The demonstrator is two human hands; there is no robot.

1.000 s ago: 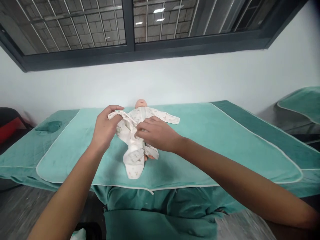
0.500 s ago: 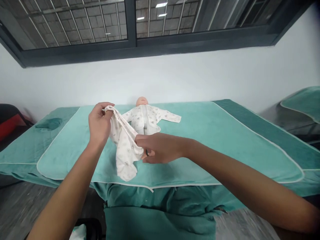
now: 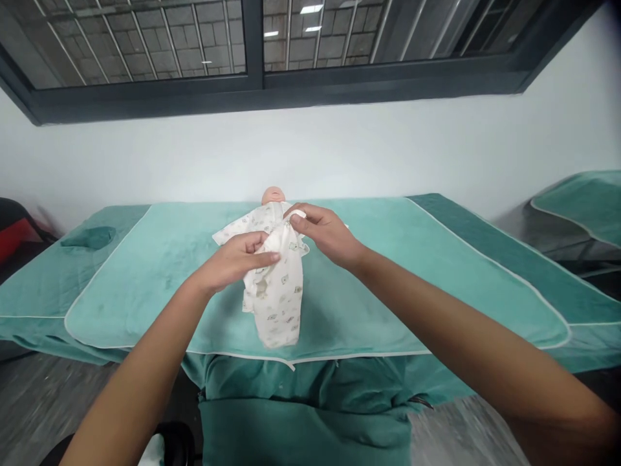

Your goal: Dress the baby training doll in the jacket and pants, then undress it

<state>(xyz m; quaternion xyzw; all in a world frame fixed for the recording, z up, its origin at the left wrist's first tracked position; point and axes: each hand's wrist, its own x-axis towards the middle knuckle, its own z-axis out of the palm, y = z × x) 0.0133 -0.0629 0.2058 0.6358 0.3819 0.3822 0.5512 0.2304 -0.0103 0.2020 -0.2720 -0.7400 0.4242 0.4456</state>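
Note:
A pair of white printed baby pants hangs between my two hands over the near part of the bed. My left hand pinches the fabric at its upper left side, thumb on top. At the upper right, my right hand grips the edge of the waistband between thumb and fingers. Behind the pants lies a baby doll on its back, head toward the wall. It wears a white printed jacket with one sleeve spread to the left. The pants and my hands hide the doll's lower body.
A light green mat with white piping covers the bed. A dark-framed window sits in the white wall behind it. At the right is another green-covered surface; a red and black item stands at the left.
My right hand has moved up from the lower edge of the pants to the waistband. My left hand has shifted right and down, and the pants now hang more upright in front of the doll.

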